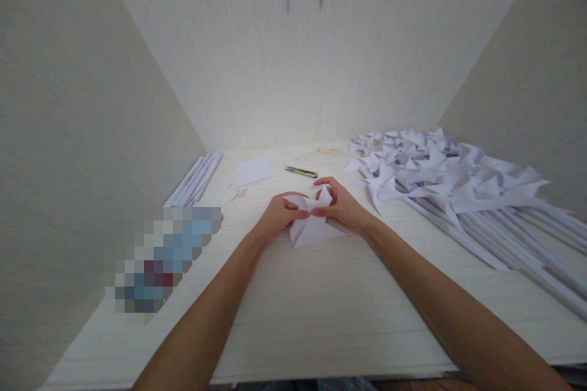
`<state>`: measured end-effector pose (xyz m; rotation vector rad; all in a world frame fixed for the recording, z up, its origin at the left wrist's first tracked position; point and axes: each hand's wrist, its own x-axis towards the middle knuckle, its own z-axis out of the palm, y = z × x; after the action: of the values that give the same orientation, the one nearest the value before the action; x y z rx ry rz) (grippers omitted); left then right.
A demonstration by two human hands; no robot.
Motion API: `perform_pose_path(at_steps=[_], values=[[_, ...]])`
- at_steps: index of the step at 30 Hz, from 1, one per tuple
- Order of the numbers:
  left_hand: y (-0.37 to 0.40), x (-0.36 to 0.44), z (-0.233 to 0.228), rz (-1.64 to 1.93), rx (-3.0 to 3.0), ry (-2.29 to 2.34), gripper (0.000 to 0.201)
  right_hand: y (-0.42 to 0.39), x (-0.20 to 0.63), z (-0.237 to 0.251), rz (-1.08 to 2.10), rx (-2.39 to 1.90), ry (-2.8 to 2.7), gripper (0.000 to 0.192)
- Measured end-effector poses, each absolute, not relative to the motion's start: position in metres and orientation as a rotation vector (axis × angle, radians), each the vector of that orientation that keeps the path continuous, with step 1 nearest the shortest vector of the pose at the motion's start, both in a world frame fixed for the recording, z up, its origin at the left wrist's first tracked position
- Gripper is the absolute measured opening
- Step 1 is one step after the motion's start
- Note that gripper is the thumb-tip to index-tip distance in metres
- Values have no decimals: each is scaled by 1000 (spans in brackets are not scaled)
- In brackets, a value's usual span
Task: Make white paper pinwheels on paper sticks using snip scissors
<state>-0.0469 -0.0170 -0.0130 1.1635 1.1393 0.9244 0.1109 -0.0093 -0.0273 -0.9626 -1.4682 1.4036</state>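
The pale table (321, 293) carries paper pinwheels (440, 177), rolled sticks (195, 180), a blank sheet (253, 170) and a cutter (300, 171).

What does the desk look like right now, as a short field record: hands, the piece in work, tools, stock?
left hand: pinching the folded paper piece at its centre
right hand: pinching the same piece from the other side
folded paper piece: white, corners bent toward the centre, resting on the desk
utility knife: lying behind the hands, untouched
paper square: flat, back left
rolled paper sticks: bundled at the left wall
finished pinwheels: heaped on the right
toothpicks: scattered left of the hands
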Motion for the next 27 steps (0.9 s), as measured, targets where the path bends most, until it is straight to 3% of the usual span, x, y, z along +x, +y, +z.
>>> perform_pose_path(at_steps=[6, 12, 18, 23, 27], values=[[-11, -46, -19, 1093, 1029, 1167, 23, -8, 104, -27, 1255, -876, -1228, 54], [-8, -46, -15, 1403, 735, 1078, 24, -7, 104, -35, 1130, -776, -1334, 20], [-10, -45, -14, 1408, 727, 1036, 22, -15, 91, -35, 1175, -869, -1473, 9], [-10, -42, -21, 1412, 822, 1072, 24, -14, 88, -31, 1144, -917, -1372, 7], [-11, -39, -25, 1385, 882, 1076, 28, -12, 89, -34, 1086, -950, -1387, 21]])
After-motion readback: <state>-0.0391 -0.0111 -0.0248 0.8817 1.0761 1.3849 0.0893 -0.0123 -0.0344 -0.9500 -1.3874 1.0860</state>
